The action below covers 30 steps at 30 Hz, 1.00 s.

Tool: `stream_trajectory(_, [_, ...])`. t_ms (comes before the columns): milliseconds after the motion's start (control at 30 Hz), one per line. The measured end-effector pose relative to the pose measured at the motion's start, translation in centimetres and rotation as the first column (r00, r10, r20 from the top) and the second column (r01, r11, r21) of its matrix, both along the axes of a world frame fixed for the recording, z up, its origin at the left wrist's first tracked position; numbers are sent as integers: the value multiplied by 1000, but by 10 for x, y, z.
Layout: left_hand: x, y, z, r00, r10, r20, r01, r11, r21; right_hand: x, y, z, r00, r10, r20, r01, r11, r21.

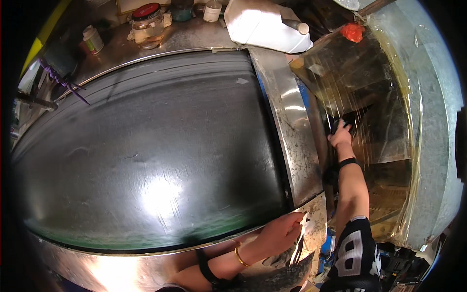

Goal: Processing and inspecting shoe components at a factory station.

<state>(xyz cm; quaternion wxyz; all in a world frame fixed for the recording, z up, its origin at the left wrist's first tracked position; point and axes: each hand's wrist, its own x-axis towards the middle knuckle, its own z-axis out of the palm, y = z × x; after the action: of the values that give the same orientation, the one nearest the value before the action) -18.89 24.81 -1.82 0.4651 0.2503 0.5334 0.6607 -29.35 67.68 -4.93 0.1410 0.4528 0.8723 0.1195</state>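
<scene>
My left hand (pixel 281 235) is at the near right corner of a wide black conveyor belt (pixel 146 136), over the metal rim (pixel 131 267). Its fingers are curled together, and whatever they may hold is hidden. Reaching farther right, my right hand (pixel 342 136) is down at a chute (pixel 384 141) lined with clear plastic and tape. Its fingers bend over a small dark thing (pixel 335 126) that I cannot make out against the dark gap there. A steel plate (pixel 291 117) lies between the belt and the chute.
A jar with a red lid (pixel 147 29), a small white bottle (pixel 93 39) and another bottle (pixel 212 10) stand on the far metal ledge. A white plastic container (pixel 265 27) lies at the belt's far right corner. Purple cord (pixel 61 80) hangs at left; a pale panel (pixel 430 121) borders the chute.
</scene>
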Motion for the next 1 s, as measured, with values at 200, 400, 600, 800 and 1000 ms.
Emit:
stream_trajectory(200, [3,1,0,994,58,-91,-58,998,2,7,7,7,203,-738,-644,-22,654,-756])
stream_trajectory(400, [1,1,5,989,66,-135,-61,997,47,10,-91,-7,673,-216,-707,-205,864,-459])
stream_trajectory(600, [3,1,-1,975,23,-223,-26,1000,-12,203,-255,113,696,163,-699,-668,503,-548])
stream_trajectory(800, [5,14,-33,985,95,-143,-75,988,135,451,-342,210,666,-278,-692,-205,824,-528])
stream_trajectory(1000, [-11,7,-14,949,144,280,-166,985,56,652,-326,308,574,53,-817,127,980,152])
